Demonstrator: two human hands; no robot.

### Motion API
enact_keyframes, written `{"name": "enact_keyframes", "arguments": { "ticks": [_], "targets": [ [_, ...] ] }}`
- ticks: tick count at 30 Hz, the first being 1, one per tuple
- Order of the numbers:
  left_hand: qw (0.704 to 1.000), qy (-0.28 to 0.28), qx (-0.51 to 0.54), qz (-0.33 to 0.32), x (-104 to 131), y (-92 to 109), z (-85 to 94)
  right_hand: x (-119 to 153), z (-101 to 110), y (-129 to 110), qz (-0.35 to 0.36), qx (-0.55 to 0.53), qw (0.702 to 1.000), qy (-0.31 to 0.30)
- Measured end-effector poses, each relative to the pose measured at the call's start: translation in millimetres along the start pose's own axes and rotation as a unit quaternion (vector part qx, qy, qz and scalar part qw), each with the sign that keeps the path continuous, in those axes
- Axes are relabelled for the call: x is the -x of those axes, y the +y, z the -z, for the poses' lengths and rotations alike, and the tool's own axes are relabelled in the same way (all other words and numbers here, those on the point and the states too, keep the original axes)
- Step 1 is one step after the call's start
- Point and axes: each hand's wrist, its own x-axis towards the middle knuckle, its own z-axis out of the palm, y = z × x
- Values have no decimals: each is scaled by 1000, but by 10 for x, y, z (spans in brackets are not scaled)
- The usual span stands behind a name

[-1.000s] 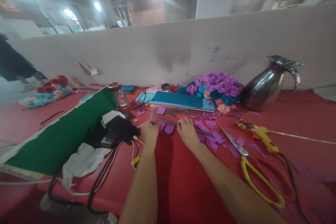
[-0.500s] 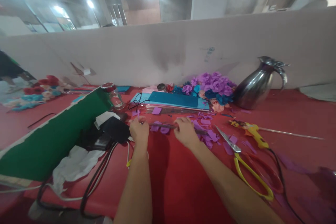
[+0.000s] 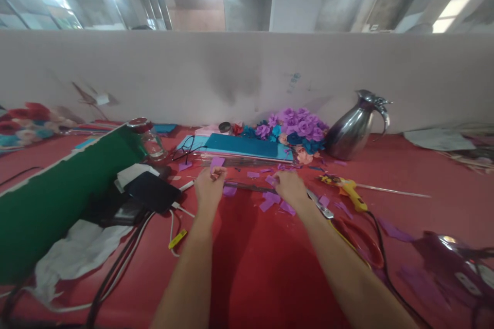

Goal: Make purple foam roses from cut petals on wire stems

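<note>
My left hand [image 3: 209, 189] is closed in a pinch above the red table, and what its fingertips hold is too small to make out. Just behind those fingertips is a purple paper piece [image 3: 218, 162]. My right hand [image 3: 290, 188] is closed too, its fingertips on another purple paper scrap [image 3: 271, 180]. A thin dark stick [image 3: 250, 186] runs between the two hands, and its right end passes behind my right hand. More purple cut pieces [image 3: 269, 200] lie below it. Scissors [image 3: 322, 206] with red and yellow handles rest beside my right forearm, partly hidden by it.
A yellow glue gun [image 3: 353, 195] and a steel jug [image 3: 353, 128] stand to the right. Paper flowers [image 3: 301, 123] and blue sheets [image 3: 243, 145] are at the back. Leftward are a glass jar [image 3: 148, 139], a black power bank [image 3: 153, 191], cables and a green board [image 3: 69, 200].
The view has turned to the right. My right hand has shifted from over the dark stick to a purple scrap farther right. My left hand has moved slightly right, still pinched.
</note>
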Motion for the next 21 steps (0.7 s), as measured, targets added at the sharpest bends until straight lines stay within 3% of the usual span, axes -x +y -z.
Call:
{"name": "enact_keyframes", "arguments": {
  "ticks": [8, 16, 21],
  "targets": [
    [974, -124, 191, 17, 176, 86, -288, -163, -89, 50, 15, -40, 999, 6],
    [969, -171, 174, -30, 238, 98, -368, -174, -167, -5, 40, -132, 990, 16],
    [964, -191, 182, -34, 268, 99, -426, -161, -18, -5, 54, -247, 966, 44]
  ]
}}
